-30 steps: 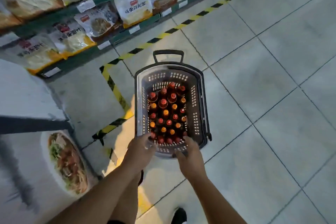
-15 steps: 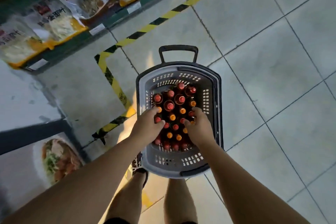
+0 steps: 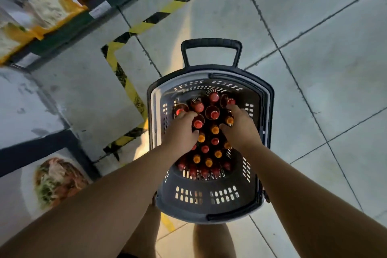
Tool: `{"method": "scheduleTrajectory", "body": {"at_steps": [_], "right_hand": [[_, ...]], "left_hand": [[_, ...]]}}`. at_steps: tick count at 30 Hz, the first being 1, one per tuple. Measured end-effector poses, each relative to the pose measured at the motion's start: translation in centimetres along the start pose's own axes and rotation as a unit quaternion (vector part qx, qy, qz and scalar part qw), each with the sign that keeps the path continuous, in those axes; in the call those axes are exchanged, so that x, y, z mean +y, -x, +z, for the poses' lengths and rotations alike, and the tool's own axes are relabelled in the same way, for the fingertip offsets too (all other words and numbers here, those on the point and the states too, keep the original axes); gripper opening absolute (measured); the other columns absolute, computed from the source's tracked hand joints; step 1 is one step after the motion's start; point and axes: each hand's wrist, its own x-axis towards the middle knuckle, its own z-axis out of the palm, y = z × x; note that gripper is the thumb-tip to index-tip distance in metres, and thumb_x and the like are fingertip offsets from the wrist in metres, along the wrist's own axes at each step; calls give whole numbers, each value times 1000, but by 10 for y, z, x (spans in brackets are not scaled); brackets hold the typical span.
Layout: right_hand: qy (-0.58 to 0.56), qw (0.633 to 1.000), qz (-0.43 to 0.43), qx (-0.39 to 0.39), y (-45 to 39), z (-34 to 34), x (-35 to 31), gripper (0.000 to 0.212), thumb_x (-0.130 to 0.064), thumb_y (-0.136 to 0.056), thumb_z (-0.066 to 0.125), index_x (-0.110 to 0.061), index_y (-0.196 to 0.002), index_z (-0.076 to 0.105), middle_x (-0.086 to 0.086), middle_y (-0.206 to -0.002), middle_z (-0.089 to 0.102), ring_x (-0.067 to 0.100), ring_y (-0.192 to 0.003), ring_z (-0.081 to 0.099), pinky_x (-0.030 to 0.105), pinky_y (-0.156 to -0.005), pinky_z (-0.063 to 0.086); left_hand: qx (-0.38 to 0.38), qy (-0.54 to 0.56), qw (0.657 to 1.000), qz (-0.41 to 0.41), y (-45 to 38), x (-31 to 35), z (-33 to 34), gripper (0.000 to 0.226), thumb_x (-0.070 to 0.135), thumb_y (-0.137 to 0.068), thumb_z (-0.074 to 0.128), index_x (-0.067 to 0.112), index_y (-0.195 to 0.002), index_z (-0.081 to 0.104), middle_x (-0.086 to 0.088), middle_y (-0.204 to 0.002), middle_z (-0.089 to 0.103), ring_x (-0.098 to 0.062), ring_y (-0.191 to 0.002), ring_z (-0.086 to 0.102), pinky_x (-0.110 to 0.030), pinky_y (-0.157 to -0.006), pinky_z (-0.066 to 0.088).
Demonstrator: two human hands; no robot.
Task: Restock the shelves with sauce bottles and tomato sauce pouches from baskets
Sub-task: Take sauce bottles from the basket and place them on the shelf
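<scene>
You are just starting, as far as I can tell. The basket (image 3: 209, 205) sits on the floor (image 3: 314, 48) right in front of your legs, and it looks full. Lots of sauce bottles (image 3: 209, 148) stand upright in it, packed close together, with red and orange caps showing from above. No bottle has been lifted clear of the basket yet.

Both of your hands are down among the bottles at the far end of the basket. Your left hand (image 3: 181, 130) is on the left side, with its fingers curled over the top of a red-capped bottle (image 3: 198, 122). It looks like you are gripping that one, but I cannot tell how firm the hold is. Your right hand (image 3: 238, 128) is on the right side, with its fingers bent down over the bottle tops near an orange-capped bottle (image 3: 229, 120). I cannot tell for sure if it is holding a bottle or only touching the caps.

The shelf (image 3: 62, 27) is off to the far left, and the bags on it look like noodle packs (image 3: 41, 8), not sauce. I cannot see a place for the sauce from here. I see no tomato sauce pouches at all.

So nearly all the work is left: lift the bottles out, carry them to the right shelf, stand them up, then do the pouches.
</scene>
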Motion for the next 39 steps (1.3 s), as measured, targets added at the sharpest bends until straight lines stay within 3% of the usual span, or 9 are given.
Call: {"method": "scheduleTrajectory", "body": {"at_steps": [4,6,11,14,18,22,26,31,39], "right_hand": [[4,1000,-1,20,-24,13,-9,62,-21,-93,73,-25,-148,45,6,-137,54,25,-122,59,30,-92,49],[8,1000,-5,20,-32,22,-13,63,-19,-92,73,-24,-148,45,6,-139,54,25,-124,57,30,-96,48],[51,998,21,33,-64,39,-24,65,-22,-93,70,-28,-151,42,5,-140,56,27,-124,58,40,-98,55],[89,995,43,29,-86,48,-38,53,-23,-92,70,-25,-141,49,10,-131,59,34,-115,62,47,-89,57],[175,983,22,49,-105,57,-45,27,-15,-89,64,-17,-115,58,15,-107,64,43,-92,66,44,-70,53],[192,979,9,63,-110,49,-33,28,-10,-88,63,-14,-115,60,16,-96,68,42,-84,67,45,-68,57],[116,987,-8,115,-77,41,-30,33,-12,-83,74,-14,-114,62,8,-101,67,29,-82,65,40,-68,58],[1,985,-7,171,7,13,-40,20,-20,-86,71,-23,-104,64,-10,-91,61,6,-76,60,19,-61,46],[-101,978,-18,184,152,-40,-39,22,-27,-79,71,-33,-94,56,-14,-86,63,0,-76,59,25,-62,48]], "left_hand": [[-4,-59,997,52,-56,-5,10,63,18,-91,72,27,-147,45,-1,-144,46,-23,-115,61,-43,-88,59],[-24,-114,992,55,-81,-5,12,52,16,-91,69,27,-138,50,-5,-143,47,-28,-107,63,-46,-80,61],[-64,-192,970,138,-108,-11,2,21,3,-97,54,13,-115,59,-11,-106,60,-31,-90,67,-41,-72,58],[-29,-190,972,138,-103,-27,-8,29,-1,-96,52,10,-121,61,-13,-108,66,-32,-95,69,-41,-76,57],[28,-176,976,123,-87,-29,-16,25,7,-98,61,10,-123,60,-13,-107,70,-31,-92,73,-39,-72,58],[76,-168,974,130,-74,-34,-20,25,9,-93,71,9,-117,61,-12,-102,70,-29,-83,74,-37,-68,61],[111,-122,977,137,-49,-32,-28,29,12,-91,72,13,-115,54,-9,-109,66,-31,-93,70,-45,-70,61],[115,8,980,160,2,-11,-56,25,19,-98,67,10,-119,56,-7,-118,59,-23,-103,60,-25,-78,44],[135,92,979,122,135,21,-117,31,30,-102,62,23,-130,54,9,-122,55,-9,-104,57,-31,-85,51]]}}
